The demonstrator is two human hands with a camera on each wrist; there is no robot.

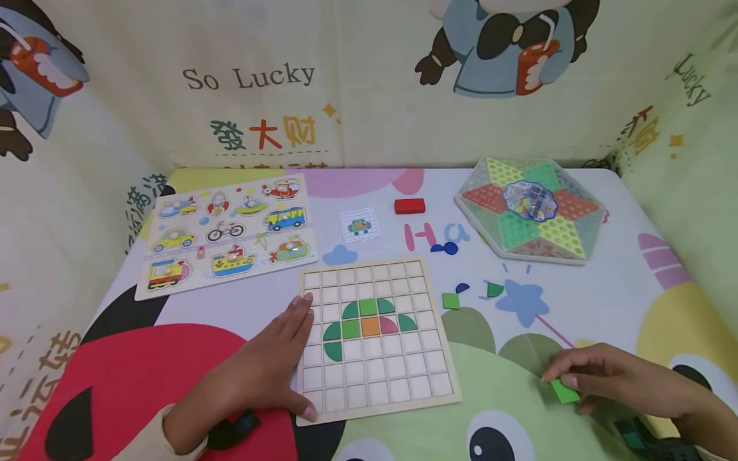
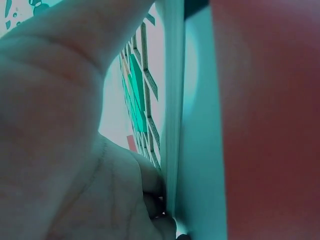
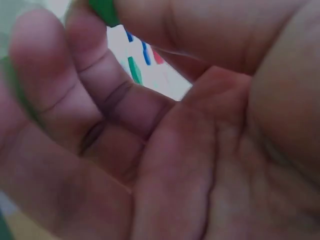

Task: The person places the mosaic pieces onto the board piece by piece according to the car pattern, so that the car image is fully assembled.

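Note:
A wooden grid board point(image 1: 392, 378) lies in the middle of the table in the head view. Green, orange and pink tiles, some square and some rounded, sit in several of its cells. My left hand point(image 1: 259, 362) rests along its left edge, fingers spread and thumb at the near left corner. That edge point(image 2: 172, 100) runs past the palm in the left wrist view. Off to the board's right, my right hand point(image 1: 623, 378) pinches a green square tile point(image 1: 564, 392). Green point(image 3: 102, 10) shows at the thumb in the right wrist view, and another green edge between two fingers.
Right of the board lie a green square point(image 1: 451, 301), a green rounded tile point(image 1: 494, 290) and blue pieces point(image 1: 451, 248). Behind it are a pattern card point(image 1: 360, 225) and a red block point(image 1: 409, 206). A vehicle puzzle point(image 1: 230, 230) lies back left, a hexagonal box point(image 1: 530, 208) back right.

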